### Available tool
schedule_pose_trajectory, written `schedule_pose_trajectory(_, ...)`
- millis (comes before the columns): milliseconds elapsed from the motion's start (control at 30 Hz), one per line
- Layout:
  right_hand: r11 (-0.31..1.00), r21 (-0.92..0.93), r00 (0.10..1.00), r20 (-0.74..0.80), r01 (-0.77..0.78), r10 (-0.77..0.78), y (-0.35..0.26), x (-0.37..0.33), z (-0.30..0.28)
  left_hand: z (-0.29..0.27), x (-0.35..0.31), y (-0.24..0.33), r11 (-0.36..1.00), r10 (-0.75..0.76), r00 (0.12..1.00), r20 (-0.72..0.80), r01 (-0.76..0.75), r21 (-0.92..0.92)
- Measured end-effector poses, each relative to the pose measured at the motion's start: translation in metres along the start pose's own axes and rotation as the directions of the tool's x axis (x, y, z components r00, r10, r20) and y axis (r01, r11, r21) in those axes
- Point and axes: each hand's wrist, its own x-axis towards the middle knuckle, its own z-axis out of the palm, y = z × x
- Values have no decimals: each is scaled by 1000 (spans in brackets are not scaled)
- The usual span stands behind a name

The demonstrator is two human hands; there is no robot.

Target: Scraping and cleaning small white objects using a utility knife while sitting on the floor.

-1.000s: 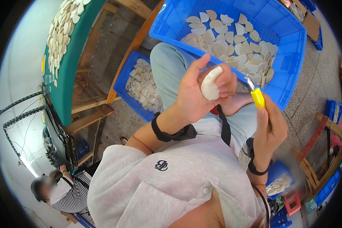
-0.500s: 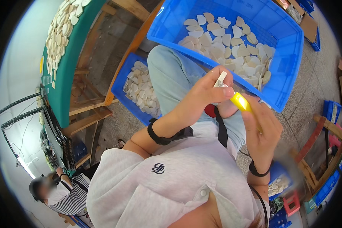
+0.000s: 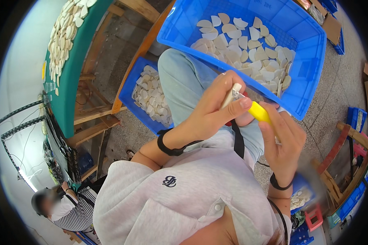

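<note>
My left hand [image 3: 214, 104] is closed around a small cream-white flat piece [image 3: 236, 88], pinched between thumb and fingers with one edge showing. In my right hand [image 3: 285, 139] is a yellow-handled knife [image 3: 257, 111], its handle gripped by the fingers. A thin shiny part, apparently the blade, lies between the handle and the piece, close to my left thumb; its exact contact is hard to make out. Both hands are above my lap, at the near side of a large blue bin [image 3: 310, 77]. Many loose half-round cream pieces [image 3: 268, 75] lie in that bin.
A smaller blue bin [image 3: 126, 92] of similar pieces stands left of my leg. More pieces [image 3: 63, 41] are heaped on a green-covered table [image 3: 81, 53] at far left. A person [image 3: 71, 212] is at lower left. Wooden framing [image 3: 95, 115] and a red stool [image 3: 313, 219] are nearby.
My left hand has turned the cream piece, so its visible end sits slightly lower and left. The knife handle has shifted slightly left and lost its bright glare.
</note>
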Motion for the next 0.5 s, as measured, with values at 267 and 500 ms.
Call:
schedule_pose_trajectory(267, 999, -10, 976, -216, -35, 32, 2, -2, 11, -4, -1, -2, 960, -135, 986, 103, 156, -234)
schedule_pose_trajectory(500, 977, 122, 958, -208, -176, 199, -2, -6, 7, -8, 9, -7, 514, -182, 929, 322, 369, -774)
